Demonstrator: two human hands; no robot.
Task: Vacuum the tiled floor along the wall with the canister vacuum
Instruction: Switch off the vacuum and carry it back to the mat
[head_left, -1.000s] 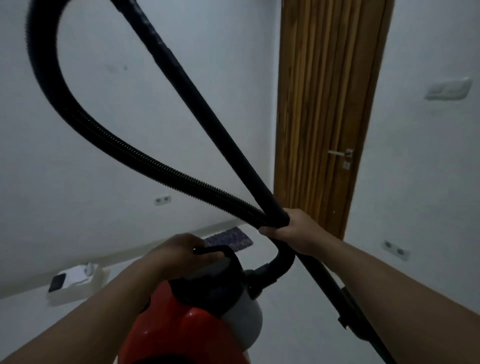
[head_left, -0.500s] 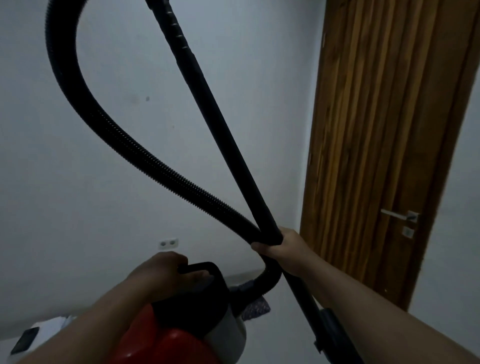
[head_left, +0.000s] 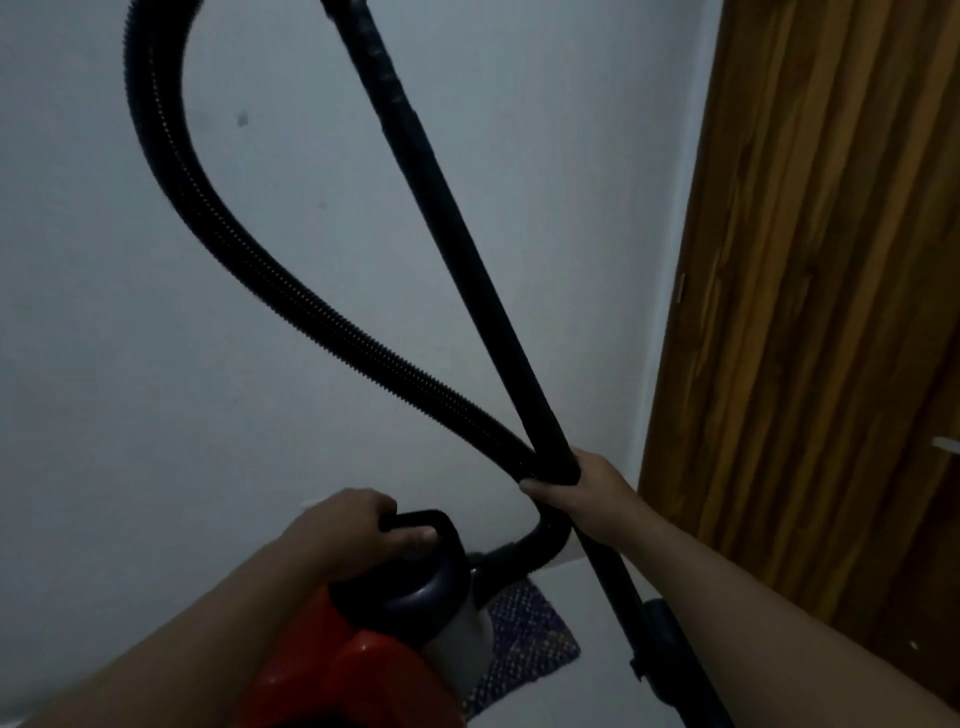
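A red and grey canister vacuum hangs low in front of me, carried by its black top handle. My left hand is closed around that handle. A black ribbed hose loops up from the canister's front and out of the top of the view. The straight black wand crosses the hose at my right hand, which grips wand and hose together. The wand's lower end runs down to the right behind my forearm; the floor nozzle is hidden.
A white wall fills the left and centre. A wooden door stands on the right, its metal handle at the frame edge. A small dark patterned mat lies on the pale floor under the canister.
The view has swung closer to the wall and door. The white box and wall sockets on the left have left the frame. Both hands keep their grips.
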